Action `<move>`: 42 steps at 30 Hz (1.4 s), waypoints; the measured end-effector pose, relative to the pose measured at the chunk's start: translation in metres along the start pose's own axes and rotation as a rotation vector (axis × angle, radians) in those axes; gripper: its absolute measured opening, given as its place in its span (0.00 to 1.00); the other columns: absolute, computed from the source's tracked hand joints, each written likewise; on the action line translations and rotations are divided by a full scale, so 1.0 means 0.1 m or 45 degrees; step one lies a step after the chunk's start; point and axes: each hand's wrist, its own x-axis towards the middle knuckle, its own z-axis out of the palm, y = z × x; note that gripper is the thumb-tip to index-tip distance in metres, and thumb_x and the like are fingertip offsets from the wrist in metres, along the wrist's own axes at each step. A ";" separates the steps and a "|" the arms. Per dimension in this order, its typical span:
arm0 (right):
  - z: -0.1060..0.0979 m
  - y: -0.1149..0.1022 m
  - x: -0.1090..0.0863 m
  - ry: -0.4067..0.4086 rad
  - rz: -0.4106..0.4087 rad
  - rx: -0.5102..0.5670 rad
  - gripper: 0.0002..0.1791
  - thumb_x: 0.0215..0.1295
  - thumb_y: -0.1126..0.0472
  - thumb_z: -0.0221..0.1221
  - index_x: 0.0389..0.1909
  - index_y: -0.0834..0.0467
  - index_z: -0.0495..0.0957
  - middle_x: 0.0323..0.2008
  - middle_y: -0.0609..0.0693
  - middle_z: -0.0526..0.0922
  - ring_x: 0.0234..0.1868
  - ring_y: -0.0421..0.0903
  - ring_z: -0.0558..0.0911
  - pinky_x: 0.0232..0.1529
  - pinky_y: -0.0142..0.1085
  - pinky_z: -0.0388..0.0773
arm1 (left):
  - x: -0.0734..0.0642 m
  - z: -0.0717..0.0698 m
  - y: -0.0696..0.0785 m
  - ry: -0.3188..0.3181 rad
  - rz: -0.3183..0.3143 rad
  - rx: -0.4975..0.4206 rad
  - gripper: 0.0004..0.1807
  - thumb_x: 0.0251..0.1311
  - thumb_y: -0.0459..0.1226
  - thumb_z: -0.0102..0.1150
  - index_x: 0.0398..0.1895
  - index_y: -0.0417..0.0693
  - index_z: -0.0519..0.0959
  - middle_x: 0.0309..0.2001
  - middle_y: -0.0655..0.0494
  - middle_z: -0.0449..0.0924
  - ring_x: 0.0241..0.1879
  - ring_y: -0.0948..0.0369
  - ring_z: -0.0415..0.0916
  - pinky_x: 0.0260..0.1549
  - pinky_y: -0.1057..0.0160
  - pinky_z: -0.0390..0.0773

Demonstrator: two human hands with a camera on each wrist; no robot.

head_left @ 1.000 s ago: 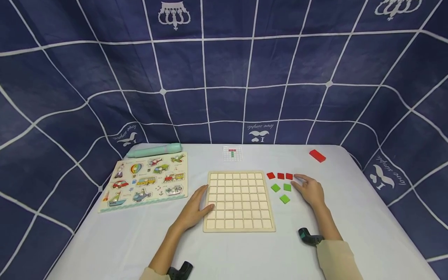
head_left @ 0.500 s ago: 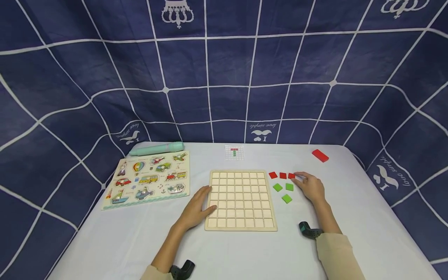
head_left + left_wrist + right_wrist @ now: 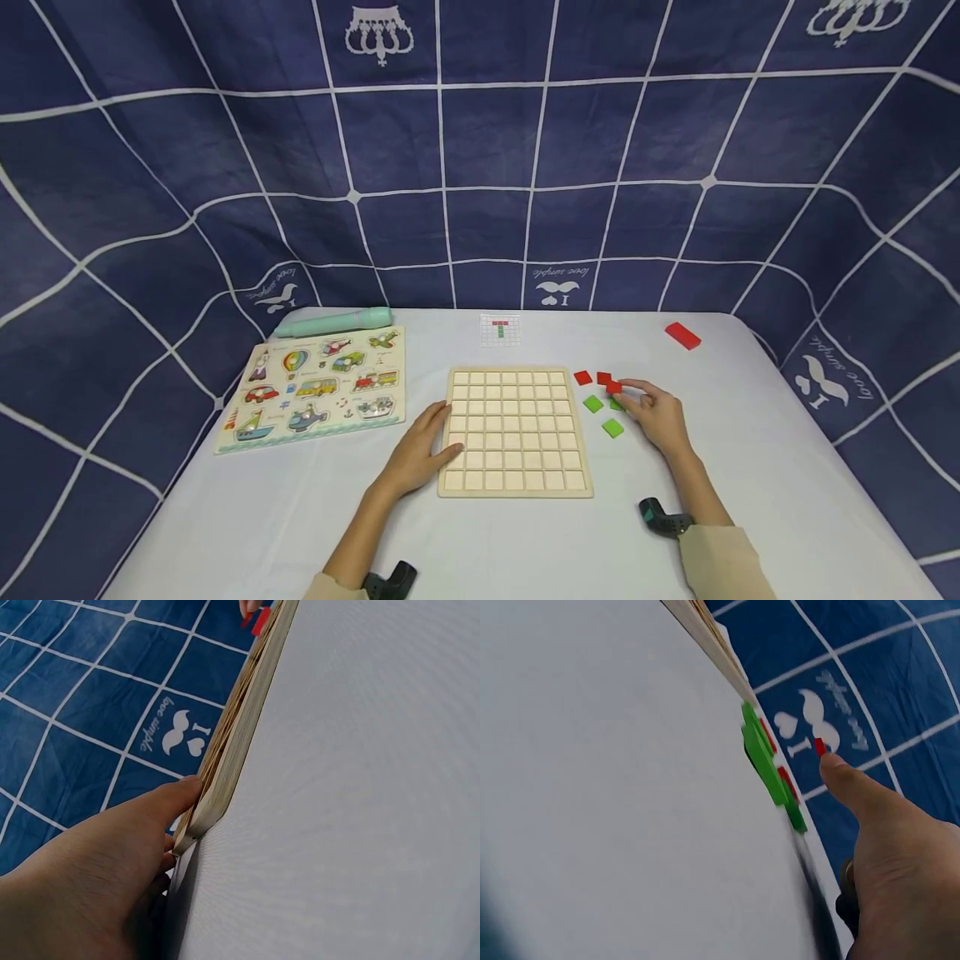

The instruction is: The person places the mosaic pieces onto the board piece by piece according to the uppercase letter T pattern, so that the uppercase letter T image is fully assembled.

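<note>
Between its thumb and fingertips my right hand (image 3: 663, 419) pinches a red square tile (image 3: 613, 387). In the right wrist view that tile (image 3: 820, 747) shows above the table, at the thumb's tip. Two more red tiles (image 3: 582, 377) lie to its left, with green square tiles (image 3: 593, 404) nearer me; the held tile and fingers partly cover one green tile (image 3: 617, 404). My left hand (image 3: 415, 450) rests along the left side of a wooden grid board (image 3: 513, 493), fingers fairly straight, thumb on the frame. The left wrist view shows the thumb (image 3: 176, 801) touching the board's edge.
Beyond the board lies a small card (image 3: 500, 331) with a red and green T pattern on a grid. A picture puzzle board (image 3: 322, 387) and a mint-green tube-shaped object (image 3: 333, 322) are at the left. A red block (image 3: 683, 335) lies at the back right.
My right hand has picked up the rightmost red tile from the row and moved it slightly left and nearer me, over a green tile. The left hand stays on the board.
</note>
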 end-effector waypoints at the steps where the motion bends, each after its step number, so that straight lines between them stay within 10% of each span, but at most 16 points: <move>1: 0.02 -0.03 -0.02 -0.003 -0.033 0.014 0.20 0.53 0.48 0.66 0.44 0.54 0.81 0.08 0.44 0.59 0.11 0.39 0.56 0.12 0.31 0.55 | 0.00 0.00 0.00 0.000 -0.001 0.002 0.38 0.59 0.50 0.57 0.68 0.41 0.58 0.68 0.45 0.54 0.67 0.48 0.52 0.61 0.48 0.58; 10: 0.31 -0.44 -0.10 -0.087 -0.262 0.068 0.17 0.52 0.50 0.67 0.41 0.52 0.82 0.07 0.39 0.56 0.11 0.33 0.52 0.11 0.30 0.51 | -0.01 0.00 0.00 0.001 -0.037 -0.011 0.37 0.58 0.50 0.58 0.68 0.44 0.60 0.68 0.48 0.54 0.67 0.49 0.52 0.61 0.48 0.57; 26: 0.81 -0.85 0.05 -0.213 -0.249 0.096 0.16 0.54 0.47 0.65 0.42 0.50 0.83 0.08 0.40 0.58 0.11 0.35 0.54 0.11 0.29 0.52 | -0.01 -0.01 -0.02 0.009 -0.032 -0.027 0.37 0.58 0.51 0.58 0.67 0.46 0.61 0.68 0.49 0.54 0.67 0.50 0.53 0.60 0.47 0.58; 42: 0.91 -0.90 0.11 -0.274 -0.266 -0.057 0.16 0.55 0.49 0.65 0.42 0.52 0.83 0.09 0.41 0.61 0.13 0.38 0.58 0.13 0.32 0.54 | -0.01 0.00 -0.01 0.009 -0.033 -0.020 0.37 0.58 0.51 0.58 0.68 0.46 0.61 0.69 0.49 0.54 0.67 0.49 0.53 0.60 0.48 0.58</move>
